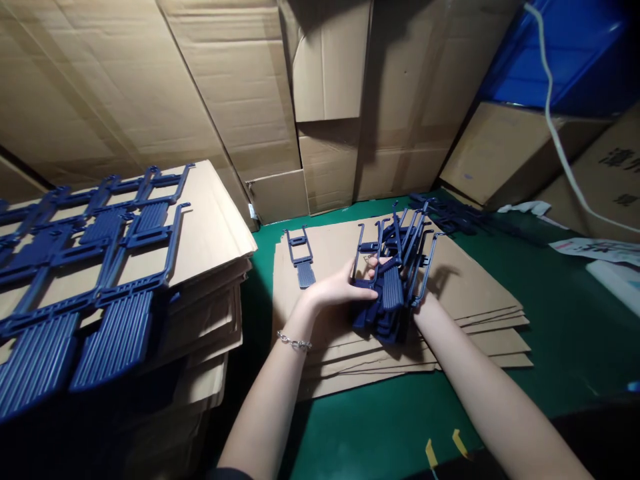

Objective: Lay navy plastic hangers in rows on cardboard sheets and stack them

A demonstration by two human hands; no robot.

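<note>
A bundle of dark blue plastic frames point(391, 290), each with a ribbed flat end and thin hooked arms, is held between my hands above the cardboard stack. On its left side my left hand point(345, 285) is closed, with the thumb across the frames. My right hand point(423, 305) grips the bundle from the right and below, and most of it is hidden behind the parts. A single blue frame point(306, 275) lies apart on the cardboard sheets point(330, 250), just beyond my left wrist.
At left, a taller stack of cardboard point(215, 207) carries rows of similar blue frames point(117, 340). More dark parts point(457, 217) lie on the green table point(345, 427) at back right. Cardboard boxes point(495, 153), a blue bin point(565, 60) and a white cable point(553, 127) stand beyond.
</note>
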